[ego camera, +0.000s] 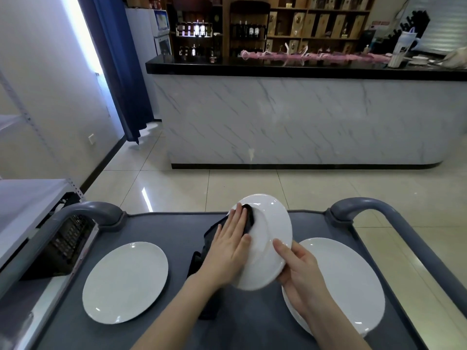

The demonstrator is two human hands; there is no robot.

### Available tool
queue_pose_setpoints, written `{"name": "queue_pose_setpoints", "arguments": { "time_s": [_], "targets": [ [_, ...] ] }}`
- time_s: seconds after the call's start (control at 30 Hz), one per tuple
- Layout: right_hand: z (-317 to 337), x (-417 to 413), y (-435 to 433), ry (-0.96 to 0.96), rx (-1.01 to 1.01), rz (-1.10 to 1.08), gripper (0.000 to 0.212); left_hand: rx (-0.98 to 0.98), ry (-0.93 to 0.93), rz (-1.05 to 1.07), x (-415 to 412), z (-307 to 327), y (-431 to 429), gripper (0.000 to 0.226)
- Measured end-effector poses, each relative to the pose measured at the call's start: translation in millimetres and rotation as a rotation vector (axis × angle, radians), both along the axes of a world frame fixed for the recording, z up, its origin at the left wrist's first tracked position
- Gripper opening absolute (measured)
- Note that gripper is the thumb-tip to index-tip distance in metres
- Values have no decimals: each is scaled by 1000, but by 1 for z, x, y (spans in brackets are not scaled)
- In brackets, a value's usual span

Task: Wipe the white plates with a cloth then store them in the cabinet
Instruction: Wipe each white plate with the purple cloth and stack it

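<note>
Centre frame: left hand (231,239), fingers flat, is pressing cloth (249,216) on tilted plate (271,231); right hand (300,272) is gripping its rim. Best: sweep outward, rotating plate.

Cart top (177,228): single plate (125,282), 9 o'clock; stacked plates (353,281), 3 o'clock; tilted plate (270,248) and cloth (211,232), centre; counter (290,117) beyond, 12 o'clock.

We see only dark scraps of the cloth (249,215). The rest lies under the left grip (230,245) and behind the tilted plate (267,238). Most fingers of the right grip (299,271) are hidden behind that plate. It covers part of the right-hand plates (348,279), which we cannot count. The bottom edge cuts off the table (177,228). The labels on the bottles (249,30) are too small to read.
</note>
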State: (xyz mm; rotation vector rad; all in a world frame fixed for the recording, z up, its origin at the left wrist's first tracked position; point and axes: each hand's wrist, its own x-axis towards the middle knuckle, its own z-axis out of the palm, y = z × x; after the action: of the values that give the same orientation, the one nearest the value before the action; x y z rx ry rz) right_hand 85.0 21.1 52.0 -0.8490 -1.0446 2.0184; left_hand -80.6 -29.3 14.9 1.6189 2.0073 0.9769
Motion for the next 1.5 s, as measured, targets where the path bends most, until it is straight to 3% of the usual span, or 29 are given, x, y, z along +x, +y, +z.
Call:
{"name": "queue_pose_setpoints", "arguments": {
  "time_s": [0.1, 0.37, 0.43, 0.57, 0.63, 0.77, 0.87, 0.97, 1.1, 1.3, 1.5],
  "targets": [
    [4, 9, 5, -1, 85, -2, 24, 25, -168, 29, 2, -18, -12, 65],
    [8, 16, 13, -249, 500, 98, 17, -60, -301, 174, 4, -38, -38, 50],
    [8, 12, 14, -318, 660, 129, 19, 2, -349, 320, 2, -27, -44, 41],
    [6, -1, 10, -408, 986, 288, 26, 294, -715, 528, -2, 8, -60, 32],
    [5, -11, 4, -421, 1259, 321, 35, 380, -842, 585, -3, 22, -71, 35],
    [-10, -39, -12, -381, 1794, 317, 48, 404, -917, 823, -4, 25, -96, 25],
    [-24, -54, -24, -382, 1934, 385, 56, 399, -986, 968, -12, 14, -118, 24],
    [-33, -71, -37, -410, 1811, 586, 54, 398, -1018, 1023, -23, 4, -137, 26],
    [-49, -91, -39, -551, 1407, 908, 60, 396, -1038, 1078, -43, -13, -166, 30],
    [-64, -135, -56, -760, 946, 613, 62, 361, -1122, 1070, -89, -32, -213, 35],
    [-78, -184, -92, -701, 573, 343, 50, 270, -1014, 1002, -138, -47, -238, 34]
  ]
}}
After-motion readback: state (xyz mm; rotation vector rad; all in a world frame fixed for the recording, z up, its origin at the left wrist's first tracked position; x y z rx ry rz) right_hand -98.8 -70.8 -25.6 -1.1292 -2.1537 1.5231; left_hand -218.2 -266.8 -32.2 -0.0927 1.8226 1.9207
